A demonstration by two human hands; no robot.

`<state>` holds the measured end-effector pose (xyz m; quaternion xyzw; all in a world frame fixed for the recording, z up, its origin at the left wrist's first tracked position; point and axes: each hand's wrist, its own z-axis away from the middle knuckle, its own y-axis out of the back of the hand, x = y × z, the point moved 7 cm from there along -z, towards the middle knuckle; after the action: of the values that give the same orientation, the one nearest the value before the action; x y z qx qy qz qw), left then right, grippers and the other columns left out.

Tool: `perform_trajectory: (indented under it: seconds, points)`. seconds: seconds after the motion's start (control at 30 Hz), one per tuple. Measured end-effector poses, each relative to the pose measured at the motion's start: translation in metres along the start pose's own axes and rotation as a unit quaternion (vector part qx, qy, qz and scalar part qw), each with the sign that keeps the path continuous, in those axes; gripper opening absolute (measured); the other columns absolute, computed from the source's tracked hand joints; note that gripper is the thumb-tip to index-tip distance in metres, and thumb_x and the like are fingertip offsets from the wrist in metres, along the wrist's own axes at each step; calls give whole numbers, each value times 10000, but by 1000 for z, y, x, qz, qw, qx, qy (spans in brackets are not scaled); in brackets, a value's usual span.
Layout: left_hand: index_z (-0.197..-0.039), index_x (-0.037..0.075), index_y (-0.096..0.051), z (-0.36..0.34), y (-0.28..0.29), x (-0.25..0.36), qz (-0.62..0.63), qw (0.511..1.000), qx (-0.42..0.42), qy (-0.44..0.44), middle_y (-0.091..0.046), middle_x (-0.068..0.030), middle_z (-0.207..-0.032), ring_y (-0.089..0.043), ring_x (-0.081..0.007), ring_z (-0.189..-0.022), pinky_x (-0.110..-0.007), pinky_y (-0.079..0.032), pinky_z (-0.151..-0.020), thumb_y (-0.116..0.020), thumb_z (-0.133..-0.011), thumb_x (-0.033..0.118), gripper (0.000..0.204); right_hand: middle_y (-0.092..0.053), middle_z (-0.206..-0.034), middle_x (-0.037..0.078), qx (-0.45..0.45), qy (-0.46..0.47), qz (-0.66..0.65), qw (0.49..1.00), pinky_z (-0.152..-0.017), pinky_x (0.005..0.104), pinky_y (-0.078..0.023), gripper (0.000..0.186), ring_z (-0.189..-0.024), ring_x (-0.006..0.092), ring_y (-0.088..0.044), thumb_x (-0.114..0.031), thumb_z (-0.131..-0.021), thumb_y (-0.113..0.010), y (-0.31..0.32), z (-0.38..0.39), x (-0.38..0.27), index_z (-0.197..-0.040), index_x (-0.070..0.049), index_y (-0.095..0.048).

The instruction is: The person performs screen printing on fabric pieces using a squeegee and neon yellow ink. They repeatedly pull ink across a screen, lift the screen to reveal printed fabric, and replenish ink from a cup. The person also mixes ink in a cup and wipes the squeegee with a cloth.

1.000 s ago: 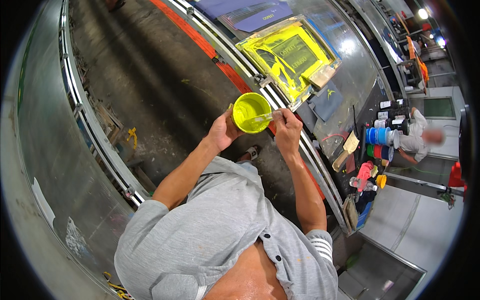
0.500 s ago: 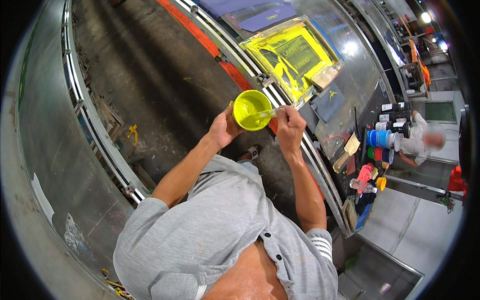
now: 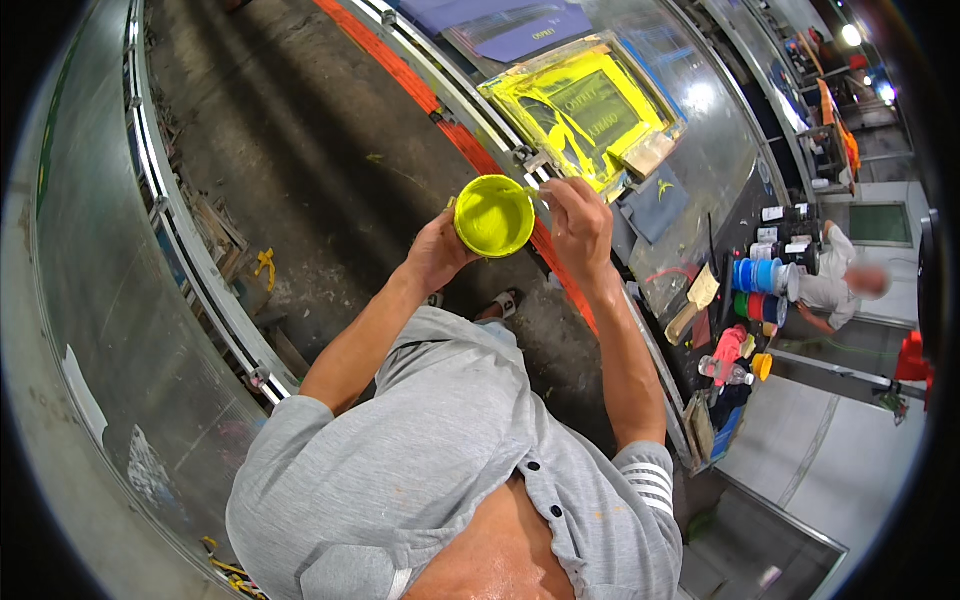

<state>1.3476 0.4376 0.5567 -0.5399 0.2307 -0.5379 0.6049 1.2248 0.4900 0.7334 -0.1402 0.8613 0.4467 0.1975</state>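
Note:
My left hand (image 3: 440, 248) is wrapped round the side of a tub of yellow-green ink (image 3: 495, 220), holding it mouth up in front of my body. The ink coats its inner wall and bottom. Pinched in the fingers of my right hand (image 3: 580, 228) is a flat stirring stick (image 3: 538, 194), smeared with the same ink. Its end lies at the tub's right rim, and my fingers hide part of it. Just beyond my right hand, a screen printing frame (image 3: 612, 110) covered in yellow ink rests on the long table (image 3: 715, 165).
On the table lie a grey piece (image 3: 655, 208), a wooden-handled spatula (image 3: 692, 305) and a clear bottle (image 3: 730, 373). Blue spools (image 3: 765, 275) and black tubs (image 3: 790, 237) stand farther right, near another person (image 3: 835, 275). A metal rail edges the left table (image 3: 90, 300).
My right hand has moved slightly up, drawing the stirring stick from inside the tub to its right rim. The tub has shifted a little to the left.

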Motion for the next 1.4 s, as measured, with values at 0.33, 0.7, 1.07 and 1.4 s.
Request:
perform_trajectory:
  seconds: [0.33,0.7,1.07,1.4]
  points:
    - [-1336,105,-474,2,15,-5,52,997,50,-7,-563,-74,-1335,-557,-243,-1210,-479,-443,-1016,-323,-1043,384,432,-640,-744,133,46,-218,-124,967,-569,309,-455,125,-625,162,-590,-79,-902,-609,-24,26,19,-913,31,-666]
    - [-1342,97,-468,3,14,-2,67,997,31,-18,-552,-80,-1345,-544,-252,-1225,-489,-431,-1028,-315,-1042,400,453,-649,-797,139,48,-161,-23,986,-602,317,-476,75,-653,260,-620,-43,-885,-621,-18,20,16,-894,27,-648]
    - [-1319,100,-494,8,21,2,43,997,63,-13,-582,-72,-1304,-560,-237,-1203,-473,-440,-1023,-333,-1037,401,442,-638,-735,139,-9,-189,-120,975,-598,314,-469,94,-655,198,-619,-29,-905,-586,-43,35,21,-928,30,-655]
    - [-1307,112,-519,11,12,20,44,997,65,-13,-583,-66,-1312,-571,-245,-1185,-479,-459,-1007,-332,-1033,420,453,-538,-639,19,34,-315,-191,929,-507,271,-348,151,-569,76,-439,-92,-931,-588,-45,24,41,-918,40,-660]
